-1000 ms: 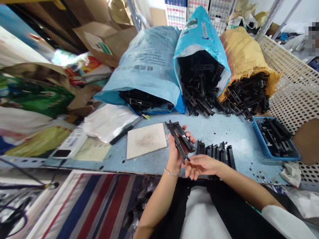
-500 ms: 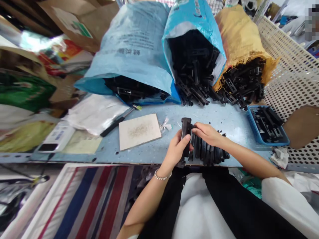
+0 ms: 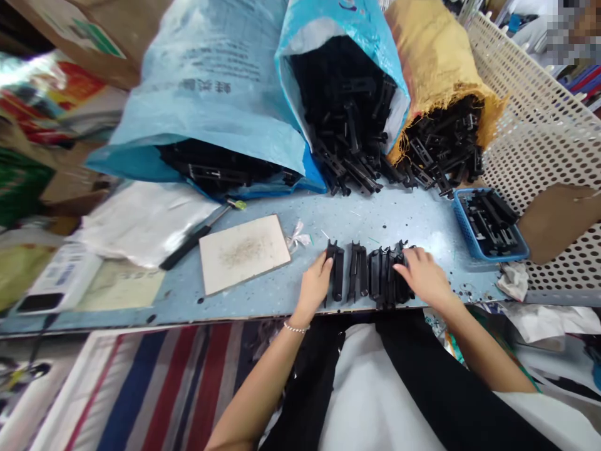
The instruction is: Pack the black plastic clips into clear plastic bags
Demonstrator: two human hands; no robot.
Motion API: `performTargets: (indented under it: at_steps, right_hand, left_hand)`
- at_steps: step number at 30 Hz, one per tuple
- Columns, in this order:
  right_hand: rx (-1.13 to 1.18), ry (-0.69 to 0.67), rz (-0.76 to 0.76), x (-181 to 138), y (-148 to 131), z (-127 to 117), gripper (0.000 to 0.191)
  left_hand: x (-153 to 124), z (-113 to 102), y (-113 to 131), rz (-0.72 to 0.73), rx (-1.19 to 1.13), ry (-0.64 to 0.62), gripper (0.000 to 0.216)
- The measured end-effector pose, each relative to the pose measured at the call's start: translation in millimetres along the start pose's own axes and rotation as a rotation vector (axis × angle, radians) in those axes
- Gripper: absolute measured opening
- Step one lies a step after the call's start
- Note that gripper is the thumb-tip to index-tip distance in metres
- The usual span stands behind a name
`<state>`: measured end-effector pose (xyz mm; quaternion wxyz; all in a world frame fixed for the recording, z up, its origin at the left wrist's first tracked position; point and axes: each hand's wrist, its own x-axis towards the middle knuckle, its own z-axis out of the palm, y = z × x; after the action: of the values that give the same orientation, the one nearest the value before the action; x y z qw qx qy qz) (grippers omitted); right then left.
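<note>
Several long black plastic parts (image 3: 357, 269) stand side by side in a row near the front edge of the bench, with small gaps between some at the left. My left hand (image 3: 315, 285) is at the left end, its thumb and fingers closed on the leftmost black part (image 3: 337, 275). At the right end, my right hand (image 3: 425, 275) curls its fingers and thumb around the last black parts (image 3: 389, 275), partly hiding them. What the parts belong to cannot be made out.
Two blue sacks (image 3: 211, 119) (image 3: 345, 25) and a yellow sack (image 3: 425, 50) spill similar black parts at the back. A blue basket (image 3: 474, 241) holds more at the right. A pale board (image 3: 244, 254) and a black-handled screwdriver (image 3: 185, 247) lie left.
The black part held up in my left hand is down on the bench. My right hand has moved to the row's right end, and the row has spread leftward. The view has shifted.
</note>
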<state>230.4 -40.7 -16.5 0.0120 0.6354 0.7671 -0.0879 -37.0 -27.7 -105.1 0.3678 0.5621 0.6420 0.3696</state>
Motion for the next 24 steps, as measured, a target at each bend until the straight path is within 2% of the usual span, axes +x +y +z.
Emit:
performTargets:
  at_steps: [1, 3, 6, 8, 10, 12, 14, 16, 18, 21, 24]
  right_hand:
    - [-0.026, -0.005, 0.096, -0.3, 11.8, 4.0, 0.053]
    - [-0.035, -0.049, 0.173, 2.3, 27.3, 15.9, 0.069]
    - [-0.024, -0.054, 0.132, 12.5, 38.6, 31.7, 0.072]
    - [0.009, -0.025, 0.087, 19.8, 46.9, 34.2, 0.067]
    - [0.085, 0.02, 0.037, 25.7, 57.8, 29.9, 0.061]
    - [0.174, 0.088, -0.023, 31.2, 66.2, 21.8, 0.056]
    - [0.256, 0.13, -0.099, 37.8, 63.7, 13.3, 0.051]
    - [0.31, 0.101, -0.193, 46.5, 44.1, 7.2, 0.045]
    - [0.333, 0.038, -0.331, 58.9, 7.2, 5.5, 0.039]
    - [0.308, -0.047, -0.587, 86.4, -66.2, 11.6, 0.036]
    - [0.193, -0.102, -0.672, 118.0, -136.4, 25.1, 0.035]
  left_hand:
    - [-0.5, 9.0, -4.5, 0.029, 0.041, 0.013, 0.04]
    - [-2.7, 30.0, -6.3, 0.07, 0.106, 0.07, 0.044]
    - [-5.2, 54.1, 2.2, 0.018, 0.149, 0.146, 0.051]
    - [-3.0, 52.2, 7.5, 0.016, 0.143, 0.126, 0.054]
    - [3.2, 30.6, 7.5, 0.087, 0.198, 0.114, 0.056]
    - [11.3, -6.6, 0.6, 0.149, 0.392, 0.162, 0.063]
    - [18.6, -48.2, -11.8, 0.132, 0.664, 0.227, 0.077]
    - [24.3, -81.7, -26.1, 0.088, 0.882, 0.204, 0.087]
    - [28.9, -100.3, -37.6, 0.079, 1.008, 0.111, 0.085]
    - [35.0, -105.8, -42.6, 0.106, 1.101, -0.013, 0.078]
    - [40.7, -109.1, -33.7, 0.114, 1.117, -0.052, 0.075]
